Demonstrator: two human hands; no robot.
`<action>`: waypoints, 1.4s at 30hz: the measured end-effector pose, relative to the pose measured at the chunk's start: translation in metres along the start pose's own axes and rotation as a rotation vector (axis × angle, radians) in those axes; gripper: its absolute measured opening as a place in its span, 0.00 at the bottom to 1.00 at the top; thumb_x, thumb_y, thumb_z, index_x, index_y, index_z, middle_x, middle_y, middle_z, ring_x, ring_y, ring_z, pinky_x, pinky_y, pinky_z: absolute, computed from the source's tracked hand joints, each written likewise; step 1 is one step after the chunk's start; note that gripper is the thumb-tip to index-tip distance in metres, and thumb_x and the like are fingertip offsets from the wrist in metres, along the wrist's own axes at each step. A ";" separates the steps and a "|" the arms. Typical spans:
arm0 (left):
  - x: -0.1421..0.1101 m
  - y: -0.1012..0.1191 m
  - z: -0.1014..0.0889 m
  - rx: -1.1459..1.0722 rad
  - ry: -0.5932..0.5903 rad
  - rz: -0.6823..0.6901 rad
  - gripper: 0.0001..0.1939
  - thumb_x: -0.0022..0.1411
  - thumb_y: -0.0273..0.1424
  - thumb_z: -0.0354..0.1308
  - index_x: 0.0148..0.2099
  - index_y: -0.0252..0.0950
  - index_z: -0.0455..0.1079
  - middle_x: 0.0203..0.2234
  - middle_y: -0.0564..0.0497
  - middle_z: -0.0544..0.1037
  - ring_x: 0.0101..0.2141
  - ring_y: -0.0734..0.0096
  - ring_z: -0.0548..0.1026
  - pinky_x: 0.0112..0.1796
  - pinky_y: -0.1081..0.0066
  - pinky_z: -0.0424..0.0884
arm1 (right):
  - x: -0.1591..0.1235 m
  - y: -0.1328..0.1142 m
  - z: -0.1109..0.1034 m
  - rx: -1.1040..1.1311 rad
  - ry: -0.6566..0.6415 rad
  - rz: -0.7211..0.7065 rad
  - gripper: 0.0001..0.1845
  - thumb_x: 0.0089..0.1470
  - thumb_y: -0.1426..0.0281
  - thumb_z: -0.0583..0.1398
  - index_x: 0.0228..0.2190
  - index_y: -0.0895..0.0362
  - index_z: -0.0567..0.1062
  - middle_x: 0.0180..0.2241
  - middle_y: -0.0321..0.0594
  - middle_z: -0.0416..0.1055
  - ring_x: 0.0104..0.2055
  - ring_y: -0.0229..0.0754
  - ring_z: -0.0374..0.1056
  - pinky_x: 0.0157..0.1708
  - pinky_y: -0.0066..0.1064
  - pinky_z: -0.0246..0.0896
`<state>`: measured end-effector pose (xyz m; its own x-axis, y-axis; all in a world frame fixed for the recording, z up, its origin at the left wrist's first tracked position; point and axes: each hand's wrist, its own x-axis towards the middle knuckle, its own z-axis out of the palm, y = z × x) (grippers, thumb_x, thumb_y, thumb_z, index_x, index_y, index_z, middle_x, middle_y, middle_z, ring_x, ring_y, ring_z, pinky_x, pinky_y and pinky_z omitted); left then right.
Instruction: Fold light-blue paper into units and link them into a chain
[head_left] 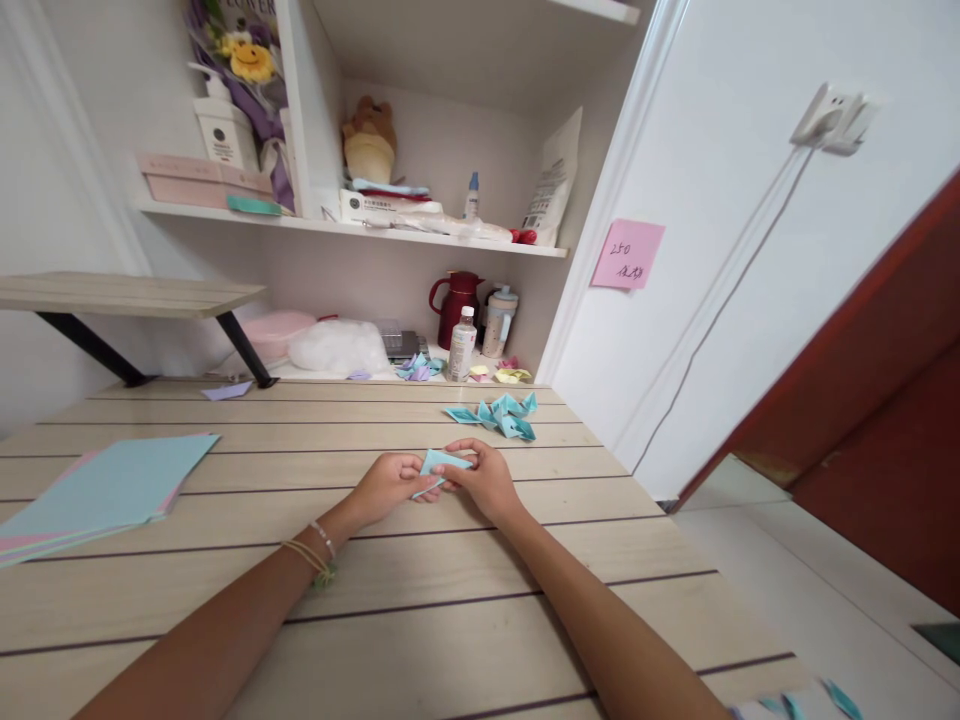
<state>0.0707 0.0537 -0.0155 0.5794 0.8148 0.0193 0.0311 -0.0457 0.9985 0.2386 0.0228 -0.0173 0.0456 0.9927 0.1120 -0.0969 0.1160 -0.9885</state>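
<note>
A small piece of folded light-blue paper point(444, 461) is held between both hands above the middle of the wooden table. My left hand point(396, 478) pinches its left side, thumb against the paper. From the right, my right hand point(484, 480) grips the other end, its thumb pressed on the face and its fingers curled round behind. The fingers hide part of the paper's lower edge. Just beyond the hands lies a cluster of folded blue paper pieces point(501, 415).
A stack of coloured paper sheets point(112, 487) lies at the left. Near the back, a folded purple paper point(227, 391) lies beside a raised wooden stand point(127, 293). A bottle point(462, 348), a red jug point(454, 305) and more folded papers point(420, 368) occupy the lower shelf.
</note>
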 end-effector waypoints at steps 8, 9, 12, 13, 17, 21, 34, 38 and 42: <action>0.000 0.001 0.001 0.007 0.048 0.037 0.14 0.47 0.36 0.63 0.33 0.31 0.69 0.24 0.45 0.78 0.21 0.70 0.76 0.25 0.72 0.70 | 0.002 0.000 -0.001 0.035 -0.017 0.028 0.22 0.30 0.63 0.68 0.30 0.59 0.72 0.16 0.34 0.71 0.23 0.44 0.71 0.26 0.33 0.68; 0.000 0.002 0.001 0.003 0.041 0.040 0.15 0.47 0.35 0.63 0.34 0.31 0.68 0.25 0.44 0.79 0.22 0.69 0.76 0.25 0.72 0.70 | 0.002 0.000 0.000 0.042 -0.020 0.041 0.21 0.30 0.63 0.68 0.28 0.59 0.72 0.17 0.35 0.72 0.24 0.44 0.72 0.26 0.33 0.68; 0.000 0.002 0.001 -0.034 0.027 0.057 0.17 0.46 0.33 0.64 0.38 0.30 0.68 0.28 0.42 0.79 0.25 0.67 0.77 0.27 0.71 0.71 | 0.000 -0.002 0.002 0.052 -0.053 0.073 0.19 0.29 0.62 0.69 0.24 0.59 0.72 0.18 0.38 0.73 0.24 0.45 0.72 0.26 0.33 0.68; 0.000 0.001 0.001 -0.043 0.025 0.061 0.18 0.46 0.32 0.64 0.39 0.29 0.68 0.28 0.41 0.79 0.26 0.66 0.77 0.28 0.70 0.71 | 0.000 -0.001 0.002 0.049 -0.070 0.084 0.18 0.29 0.62 0.69 0.23 0.59 0.71 0.18 0.38 0.73 0.24 0.44 0.72 0.26 0.32 0.68; 0.000 0.000 0.000 -0.042 0.049 0.038 0.16 0.46 0.32 0.64 0.36 0.28 0.69 0.27 0.42 0.79 0.27 0.65 0.77 0.30 0.69 0.72 | 0.002 0.001 0.000 0.069 -0.143 0.115 0.18 0.37 0.57 0.64 0.24 0.59 0.72 0.17 0.37 0.73 0.24 0.43 0.72 0.29 0.33 0.69; 0.002 -0.001 0.000 -0.056 0.061 0.021 0.15 0.44 0.32 0.65 0.34 0.29 0.69 0.25 0.45 0.79 0.26 0.65 0.77 0.29 0.69 0.73 | 0.004 0.001 -0.002 0.073 -0.170 0.099 0.19 0.41 0.54 0.61 0.25 0.59 0.72 0.17 0.37 0.72 0.25 0.44 0.72 0.30 0.35 0.69; 0.003 -0.002 -0.004 -0.077 0.091 -0.003 0.21 0.44 0.33 0.65 0.41 0.30 0.67 0.24 0.45 0.78 0.23 0.66 0.77 0.27 0.70 0.73 | 0.003 0.005 0.001 0.014 0.016 -0.033 0.24 0.40 0.57 0.63 0.37 0.58 0.71 0.16 0.32 0.68 0.21 0.39 0.69 0.19 0.26 0.64; 0.003 0.000 -0.002 -0.106 0.106 0.041 0.20 0.47 0.35 0.63 0.42 0.32 0.67 0.28 0.46 0.78 0.27 0.66 0.77 0.28 0.70 0.72 | 0.000 0.007 0.004 -0.079 0.021 -0.093 0.16 0.39 0.61 0.64 0.31 0.58 0.73 0.16 0.31 0.66 0.19 0.36 0.65 0.21 0.28 0.65; 0.005 -0.001 -0.003 -0.106 0.185 0.036 0.13 0.47 0.36 0.62 0.33 0.31 0.70 0.23 0.48 0.77 0.25 0.69 0.76 0.26 0.73 0.71 | -0.002 0.004 0.006 -0.015 -0.063 -0.093 0.18 0.42 0.61 0.62 0.35 0.57 0.73 0.17 0.32 0.67 0.19 0.35 0.64 0.22 0.28 0.65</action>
<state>0.0711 0.0598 -0.0160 0.4192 0.9062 0.0546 -0.0789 -0.0236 0.9966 0.2325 0.0211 -0.0209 -0.0091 0.9779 0.2087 -0.0806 0.2073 -0.9749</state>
